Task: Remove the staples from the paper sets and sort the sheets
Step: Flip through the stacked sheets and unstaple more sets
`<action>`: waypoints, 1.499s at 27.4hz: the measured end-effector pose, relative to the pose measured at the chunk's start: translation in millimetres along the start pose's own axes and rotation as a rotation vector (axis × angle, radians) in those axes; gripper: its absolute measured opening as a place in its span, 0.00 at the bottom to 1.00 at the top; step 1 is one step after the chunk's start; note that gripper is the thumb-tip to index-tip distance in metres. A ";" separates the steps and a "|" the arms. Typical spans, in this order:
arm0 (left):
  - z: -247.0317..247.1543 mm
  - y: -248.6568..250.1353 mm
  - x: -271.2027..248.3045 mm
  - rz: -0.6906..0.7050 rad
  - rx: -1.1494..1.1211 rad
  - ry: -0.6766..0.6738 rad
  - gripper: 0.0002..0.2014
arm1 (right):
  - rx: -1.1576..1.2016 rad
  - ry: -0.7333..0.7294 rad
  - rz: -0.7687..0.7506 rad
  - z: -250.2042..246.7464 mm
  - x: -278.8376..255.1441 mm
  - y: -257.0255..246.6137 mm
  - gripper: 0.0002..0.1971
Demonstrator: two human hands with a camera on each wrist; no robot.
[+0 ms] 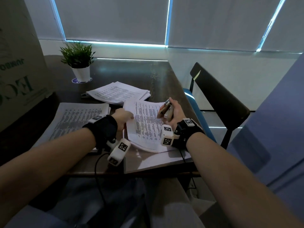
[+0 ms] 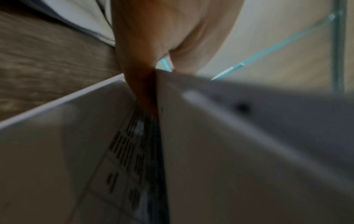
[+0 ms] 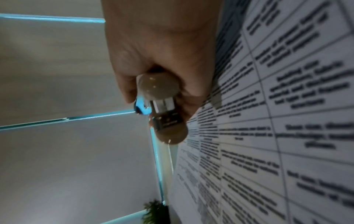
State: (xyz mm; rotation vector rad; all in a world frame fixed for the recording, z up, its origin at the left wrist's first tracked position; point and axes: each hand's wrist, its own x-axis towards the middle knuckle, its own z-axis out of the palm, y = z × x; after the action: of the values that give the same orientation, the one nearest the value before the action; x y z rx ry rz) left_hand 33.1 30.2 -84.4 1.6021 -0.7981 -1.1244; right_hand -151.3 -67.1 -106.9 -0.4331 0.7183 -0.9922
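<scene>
While a white pot holding a green plant stands at ten o'clock on the bench, paper stacks lie at nine and twelve. At centre, the left hand pinches a lifted sheet; at three o'clock the right hand is clamped on a staple remover.

A printed paper set lies on the table, its left edge lifted; a beige staple remover is above its right side; two other stacks lie beyond and left of it
</scene>
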 end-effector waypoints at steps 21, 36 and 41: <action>31.8 78.6 -0.3 0.821 -0.079 0.332 0.08 | -0.774 -0.192 -0.672 57.2 -46.2 -77.3 0.25; 51.9 125.8 -6.2 0.949 0.372 0.365 0.06 | -0.517 -0.024 -1.377 180.0 -87.7 -151.4 0.13; 55.7 133.2 -13.6 0.979 0.412 0.304 0.07 | -0.535 -0.018 -1.268 193.2 -80.4 -154.7 0.18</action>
State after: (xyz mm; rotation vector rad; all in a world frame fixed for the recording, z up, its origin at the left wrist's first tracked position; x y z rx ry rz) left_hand -20.9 -16.9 41.6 1.3529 -1.4348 -0.0145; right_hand -133.4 -70.9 152.6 -1.4665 0.6576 -1.9625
